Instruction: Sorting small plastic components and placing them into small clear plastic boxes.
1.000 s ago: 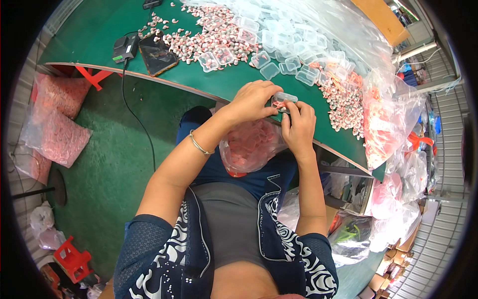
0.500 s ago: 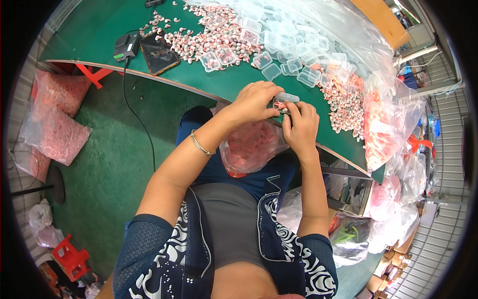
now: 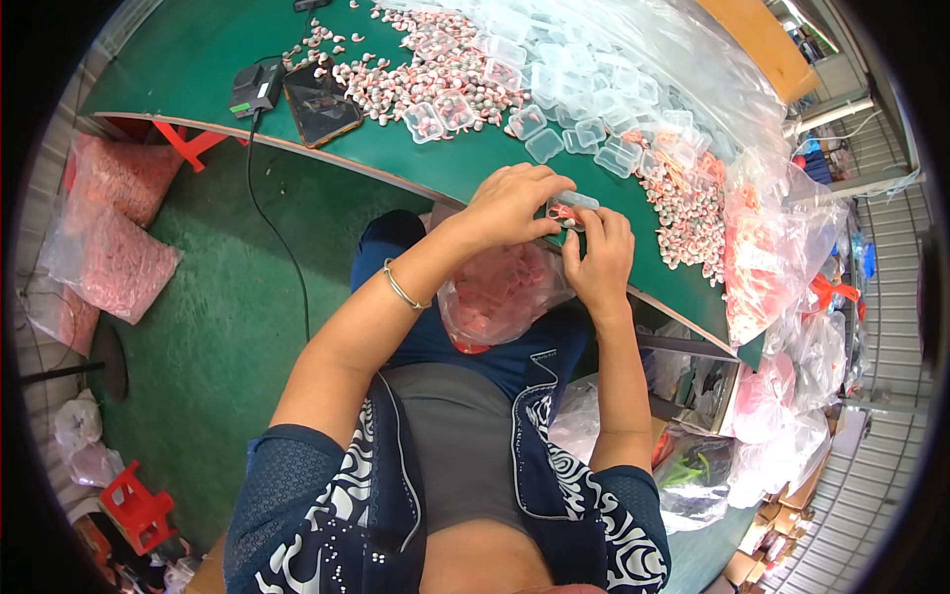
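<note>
Both grips meet over the near edge of the green counter (image 3: pixel 416 163). Left grip (image 3: pixel 509 206): closed on the left side of a small clear box (image 3: pixel 577 200), fingers along its far side, thumb on its near side. Right grip (image 3: pixel 602 255): closed at the box's right side, thumb and forefinger near each other; exact contact of the fingertips too small to make out. Box sits between the two, lid side away from the person; pink strands (image 3: pixel 562 213) show inside.

Just below the grips, on the lap: transparent bag (image 3: pixel 500 292) of pink pieces. Beyond them: heap of clear boxes (image 3: pixel 584 89). Beyond and left of the left grip: broad spread of pink-and-grey pieces (image 3: pixel 426 74); farther left, a dark phone-like device (image 3: pixel 320 107), then a black block (image 3: pixel 257 89) with a cable. Right of the right grip: second pile of pieces (image 3: pixel 690 223), then a large plastic bag (image 3: pixel 767 262) with orange-pink contents. Well left, on the floor: filled bags (image 3: pixel 124 262). Metal bangle (image 3: pixel 404 287) on the left wrist.
</note>
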Demonstrator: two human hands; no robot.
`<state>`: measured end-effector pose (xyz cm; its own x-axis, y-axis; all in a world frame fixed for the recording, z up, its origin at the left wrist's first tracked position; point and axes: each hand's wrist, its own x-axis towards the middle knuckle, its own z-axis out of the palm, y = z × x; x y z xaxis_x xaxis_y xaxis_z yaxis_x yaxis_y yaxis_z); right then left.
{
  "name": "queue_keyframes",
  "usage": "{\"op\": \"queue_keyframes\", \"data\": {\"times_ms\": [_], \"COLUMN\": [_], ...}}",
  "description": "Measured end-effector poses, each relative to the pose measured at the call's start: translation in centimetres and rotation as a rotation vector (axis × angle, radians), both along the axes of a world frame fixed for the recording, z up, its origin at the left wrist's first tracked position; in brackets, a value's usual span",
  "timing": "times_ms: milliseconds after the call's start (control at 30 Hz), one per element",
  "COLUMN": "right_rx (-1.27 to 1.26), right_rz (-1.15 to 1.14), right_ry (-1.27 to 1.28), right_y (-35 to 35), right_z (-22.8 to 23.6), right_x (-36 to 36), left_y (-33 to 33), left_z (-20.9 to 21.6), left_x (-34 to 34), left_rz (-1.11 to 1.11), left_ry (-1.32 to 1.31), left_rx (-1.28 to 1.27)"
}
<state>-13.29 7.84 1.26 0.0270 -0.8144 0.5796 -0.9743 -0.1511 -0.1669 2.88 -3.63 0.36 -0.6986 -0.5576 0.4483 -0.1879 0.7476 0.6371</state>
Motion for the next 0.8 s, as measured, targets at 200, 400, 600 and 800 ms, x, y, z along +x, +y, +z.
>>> {"op": "queue_keyframes", "data": {"times_ms": [200, 400, 600, 800], "right_rx": [-0.036, -0.051, -0.068, 0.066], "right_rz": [0.021, 0.051, 0.061, 0.145], "right_ry": [-0.042, -0.079, -0.182, -0.176], "right_y": [0.2, 0.8, 0.0, -0.9], "right_z": [-0.6, -0.4, 0.7, 0.4], "right_x": [-0.6, -0.9, -0.9, -2.0], "left_y": [0.0, 0.0, 0.1, 0.1], "left_z": [-0.1, 0.1, -0.2, -0.1], "left_x": [0.0, 0.1, 0.2, 0.1], "left_rz": [-0.004, -0.010, 0.003, -0.004], "left_ry": [0.006, -0.004, 0.022, 0.053], "left_rx": [-0.015, -0.005, -0.017, -0.060]}}
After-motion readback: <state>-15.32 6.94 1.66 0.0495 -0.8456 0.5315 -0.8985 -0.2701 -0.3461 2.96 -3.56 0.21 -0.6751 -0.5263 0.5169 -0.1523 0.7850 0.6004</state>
